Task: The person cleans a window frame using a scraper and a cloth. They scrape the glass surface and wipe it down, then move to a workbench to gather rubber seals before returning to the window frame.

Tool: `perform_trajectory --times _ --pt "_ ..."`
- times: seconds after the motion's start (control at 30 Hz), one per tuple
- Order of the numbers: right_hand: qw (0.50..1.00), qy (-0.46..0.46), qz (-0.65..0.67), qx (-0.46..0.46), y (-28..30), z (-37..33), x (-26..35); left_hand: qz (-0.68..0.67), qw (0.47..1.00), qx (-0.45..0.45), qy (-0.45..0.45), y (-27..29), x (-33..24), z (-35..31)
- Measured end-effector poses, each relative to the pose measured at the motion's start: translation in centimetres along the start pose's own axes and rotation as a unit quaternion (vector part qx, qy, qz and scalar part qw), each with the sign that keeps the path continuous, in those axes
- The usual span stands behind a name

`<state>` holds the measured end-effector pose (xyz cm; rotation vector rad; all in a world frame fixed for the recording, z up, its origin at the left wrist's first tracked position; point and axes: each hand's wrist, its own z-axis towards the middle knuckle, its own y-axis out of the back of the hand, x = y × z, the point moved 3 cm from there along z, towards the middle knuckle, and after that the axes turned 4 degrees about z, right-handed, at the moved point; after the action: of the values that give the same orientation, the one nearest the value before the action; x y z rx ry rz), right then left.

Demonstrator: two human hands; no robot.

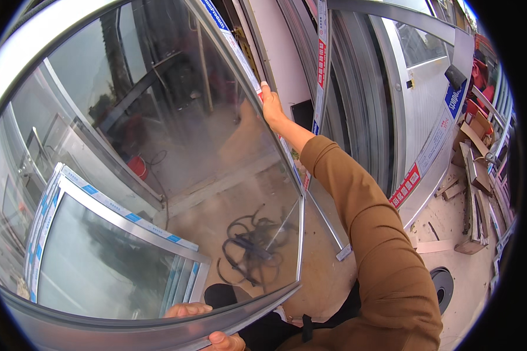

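Note:
A large glass panel (175, 134) in a grey metal frame leans across the left and middle of the view. My right hand (270, 108) is closed around its right side rail, which carries blue, white and red protective film. That arm, in a brown sleeve, reaches up from the lower right. Down at the bottom rail (99, 332), my left hand (225, 341) grips the panel, its thumb on the near side and its fingertips above the rail. The rail hides the rest of that hand. My dark-trousered legs are just below.
Several smaller framed panes (111, 257) with blue-and-white film show through the glass, as do tangled black straps (255, 248) and a red bucket (137, 167). At right stand a white door (430, 96), scrap wood (477, 199) and a black roll (442, 285).

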<state>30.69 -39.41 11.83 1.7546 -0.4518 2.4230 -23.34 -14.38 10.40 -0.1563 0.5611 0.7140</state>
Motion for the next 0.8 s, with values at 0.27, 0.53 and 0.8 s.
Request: perform_trajectory --times 0.27,0.53,0.8 --pt "0.981 0.053 -0.002 -0.188 6.1 -7.5 15.3 0.005 0.992 -0.089 0.09 8.0 -0.6 16.1" --pt "0.958 0.068 0.241 -0.137 14.0 -21.3 19.1 0.018 0.977 -0.208 0.041 8.8 1.4 21.2" --pt "0.929 0.058 0.206 -0.301 25.5 -37.1 17.6 -0.073 0.996 -0.053 -0.023 3.3 1.4 25.4"
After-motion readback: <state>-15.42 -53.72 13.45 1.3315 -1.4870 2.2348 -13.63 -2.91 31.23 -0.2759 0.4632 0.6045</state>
